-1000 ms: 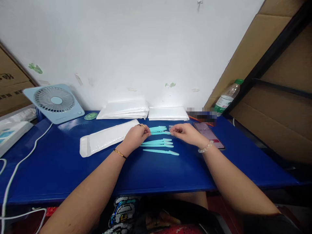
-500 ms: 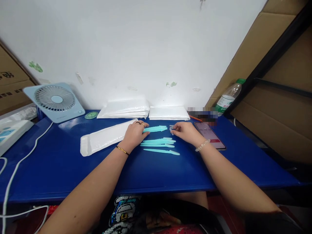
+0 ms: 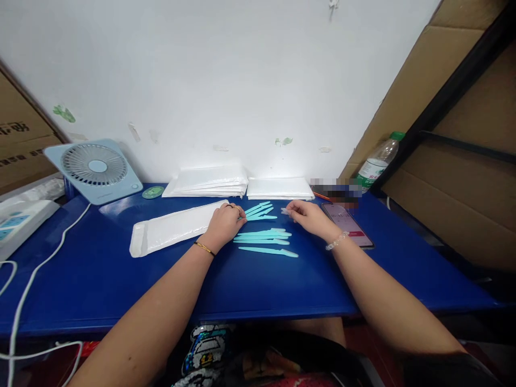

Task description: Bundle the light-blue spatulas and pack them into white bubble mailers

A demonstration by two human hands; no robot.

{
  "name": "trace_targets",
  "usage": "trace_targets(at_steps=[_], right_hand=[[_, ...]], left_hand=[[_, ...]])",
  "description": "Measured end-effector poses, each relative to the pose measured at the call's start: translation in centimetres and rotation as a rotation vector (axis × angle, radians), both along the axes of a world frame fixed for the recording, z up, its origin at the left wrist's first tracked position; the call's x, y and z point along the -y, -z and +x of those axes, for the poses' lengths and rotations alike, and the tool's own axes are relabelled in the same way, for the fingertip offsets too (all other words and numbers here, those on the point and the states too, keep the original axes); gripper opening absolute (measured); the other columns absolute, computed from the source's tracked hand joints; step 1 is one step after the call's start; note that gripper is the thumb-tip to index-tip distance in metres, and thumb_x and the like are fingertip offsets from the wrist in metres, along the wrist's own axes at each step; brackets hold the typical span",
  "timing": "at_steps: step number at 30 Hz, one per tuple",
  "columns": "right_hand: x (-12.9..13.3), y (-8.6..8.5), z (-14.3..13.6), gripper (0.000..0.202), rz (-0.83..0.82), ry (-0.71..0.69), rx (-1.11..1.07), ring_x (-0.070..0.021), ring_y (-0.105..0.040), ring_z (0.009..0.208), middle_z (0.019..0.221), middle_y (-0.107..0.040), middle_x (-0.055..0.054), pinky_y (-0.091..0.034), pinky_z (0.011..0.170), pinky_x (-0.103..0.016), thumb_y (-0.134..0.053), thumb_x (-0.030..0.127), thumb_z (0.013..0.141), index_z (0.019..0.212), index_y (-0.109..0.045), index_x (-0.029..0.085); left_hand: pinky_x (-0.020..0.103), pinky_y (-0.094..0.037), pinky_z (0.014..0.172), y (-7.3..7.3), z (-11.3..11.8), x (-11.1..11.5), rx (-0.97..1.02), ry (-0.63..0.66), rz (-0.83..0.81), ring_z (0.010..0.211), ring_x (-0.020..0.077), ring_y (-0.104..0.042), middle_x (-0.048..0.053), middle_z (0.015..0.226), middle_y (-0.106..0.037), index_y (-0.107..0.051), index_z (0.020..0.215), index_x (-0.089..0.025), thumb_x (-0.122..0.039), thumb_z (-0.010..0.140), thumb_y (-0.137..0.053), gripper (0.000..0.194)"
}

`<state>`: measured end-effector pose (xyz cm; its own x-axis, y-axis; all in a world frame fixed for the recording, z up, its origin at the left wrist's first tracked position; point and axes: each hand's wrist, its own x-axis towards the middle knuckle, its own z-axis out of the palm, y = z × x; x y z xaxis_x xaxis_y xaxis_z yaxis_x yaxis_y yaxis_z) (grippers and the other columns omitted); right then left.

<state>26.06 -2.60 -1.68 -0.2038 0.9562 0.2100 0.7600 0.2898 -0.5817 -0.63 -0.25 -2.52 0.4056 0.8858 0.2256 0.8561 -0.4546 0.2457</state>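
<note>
Several turquoise eyebrow razors [image 3: 261, 212] fan out to the right from my left hand [image 3: 226, 220], whose fingers are closed on their handle ends. A short distance to the right, my right hand [image 3: 308, 216] pinches small clear blade caps [image 3: 286, 212]; how many is too small to tell. Nearer me on the table lie more turquoise eyebrow razors [image 3: 264, 242], roughly side by side with their blade ends to the right. A long white padded envelope [image 3: 173, 230] lies slantwise at the left, its far end partly behind my left hand.
Two stacks of white padded envelopes [image 3: 207, 181] rest against the wall. A pale blue fan [image 3: 97, 167], a green disc [image 3: 153, 192] and a power strip [image 3: 18, 223] are at the left. A phone [image 3: 349, 226] and a plastic bottle [image 3: 377, 164] stand right on the blue table [image 3: 278, 290].
The razors in my left hand have gone from a tight bundle to a spread fan. My right hand has drawn slightly right with the clear caps, away from the blade ends.
</note>
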Motion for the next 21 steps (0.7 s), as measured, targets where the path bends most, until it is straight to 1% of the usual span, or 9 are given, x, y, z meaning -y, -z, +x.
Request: trace_targets(at_steps=[2, 5, 7, 9, 14, 18, 21], right_hand=[[0.0, -0.2, 0.4, 0.02, -0.07, -0.017, -0.145, -0.0142, -0.058, 0.064, 0.071, -0.064, -0.003, -0.045, 0.062, -0.026, -0.053, 0.034, 0.085, 0.089, -0.063, 0.018], [0.3, -0.8, 0.6, 0.027, -0.152, -0.034, -0.4, -0.0152, -0.061, 0.065, 0.071, -0.065, -0.004, -0.049, 0.062, -0.028, -0.062, 0.04, 0.079, 0.088, -0.064, 0.015], [0.5, -1.2, 0.5, 0.031, -0.147, -0.03, -0.527, -0.0145, -0.06, 0.063, 0.069, -0.065, -0.005, -0.049, 0.06, -0.027, -0.067, 0.043, 0.074, 0.085, -0.064, 0.014], [0.8, -1.6, 0.3, 0.033, -0.106, -0.014, -0.589, -0.013, -0.057, 0.059, 0.066, -0.063, -0.004, -0.047, 0.056, -0.026, -0.07, 0.044, 0.072, 0.083, -0.065, 0.013], [1.0, -1.7, -0.3, 0.033, -0.009, -0.006, -0.639, -0.0128, -0.057, 0.059, 0.064, -0.062, -0.003, -0.046, 0.057, -0.026, -0.069, 0.045, 0.073, 0.083, -0.067, 0.013], [0.9, -1.4, -0.6, 0.035, -0.002, -0.001, -0.577, -0.0135, -0.058, 0.06, 0.065, -0.063, -0.003, -0.047, 0.058, -0.027, -0.068, 0.047, 0.073, 0.084, -0.067, 0.014], [0.7, -1.0, -0.9, 0.036, -0.011, -0.033, -0.523, -0.0141, -0.059, 0.061, 0.068, -0.065, -0.004, -0.049, 0.059, -0.027, -0.065, 0.048, 0.075, 0.086, -0.068, 0.014]], left_hand=[[0.034, -0.042, 0.078, 0.1, -0.1, -0.1, 0.025, 0.009, -0.006, 0.093, 0.0241, -0.053, 0.007, 0.09, -0.065, -0.065, 0.083, -0.02, -0.031, 0.082, -0.056, 0.014], [0.034, -0.042, 0.079, 0.0, -0.1, -0.2, 0.1, 0.02, 0.011, 0.093, 0.0237, -0.054, 0.005, 0.089, -0.065, -0.064, 0.083, -0.021, -0.03, 0.082, -0.055, 0.013], [0.034, -0.042, 0.077, -0.2, -0.1, -0.2, 0.167, 0.014, 0.011, 0.093, 0.0231, -0.054, 0.004, 0.088, -0.065, -0.064, 0.083, -0.022, -0.031, 0.082, -0.055, 0.013], [0.033, -0.042, 0.075, -0.3, -0.1, -0.3, 0.216, 0.007, -0.012, 0.092, 0.0226, -0.055, 0.003, 0.086, -0.066, -0.064, 0.084, -0.022, -0.033, 0.082, -0.055, 0.015], [0.032, -0.042, 0.073, -0.5, -0.1, -0.3, 0.251, 0.009, -0.068, 0.09, 0.0213, -0.056, 0.003, 0.086, -0.066, -0.064, 0.082, -0.021, -0.034, 0.081, -0.054, 0.016], [0.032, -0.042, 0.073, -0.4, -0.1, -0.3, 0.225, 0.02, -0.068, 0.089, 0.0208, -0.056, 0.003, 0.087, -0.066, -0.064, 0.083, -0.021, -0.034, 0.081, -0.053, 0.017], [0.032, -0.043, 0.074, -0.5, 0.1, -0.1, 0.21, 0.029, -0.058, 0.09, 0.021, -0.056, 0.003, 0.087, -0.066, -0.064, 0.084, -0.021, -0.035, 0.082, -0.052, 0.019]])
